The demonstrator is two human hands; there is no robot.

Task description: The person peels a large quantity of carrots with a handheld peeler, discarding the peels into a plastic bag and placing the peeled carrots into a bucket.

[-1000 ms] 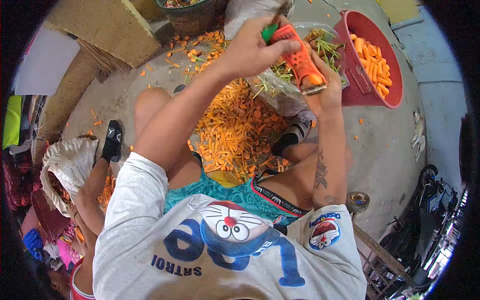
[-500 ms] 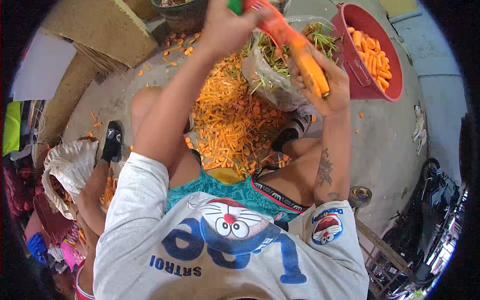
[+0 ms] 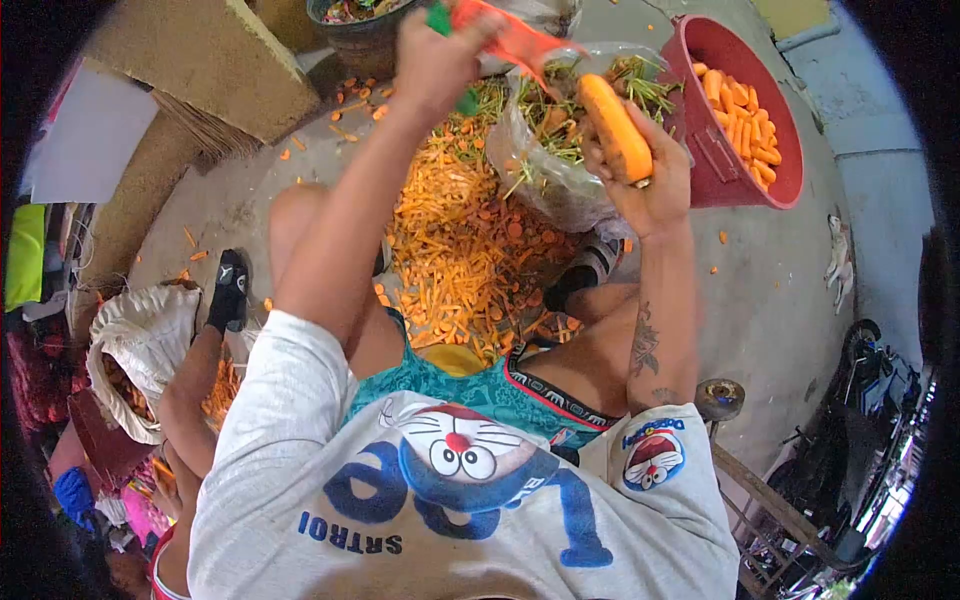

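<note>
My left hand (image 3: pixel 438 65), slightly blurred, is closed around an orange-red peeler (image 3: pixel 510 38) with green parts showing beside the fingers. My right hand (image 3: pixel 655 185) grips a thick peeled-looking carrot (image 3: pixel 615 125), its lower end pointing toward me. A small gap separates the peeler from the carrot. Below both hands, a heap of carrot peelings and cut pieces (image 3: pixel 455 240) covers the floor between my legs. Just behind the carrot stands a clear plastic bag (image 3: pixel 560 180) with green carrot tops.
A red tub (image 3: pixel 715 165) of peeled carrots stands at the upper right. A dark bucket (image 3: pixel 365 45) of scraps is at the top. At left are a white sack (image 3: pixel 150 330) and another person's leg (image 3: pixel 190 390). A small cat (image 3: pixel 838 262) lies on the floor at right.
My left hand has moved left and down, taking the peeler off the carrot. My right hand still holds the carrot, now turned slightly and shifted a little left.
</note>
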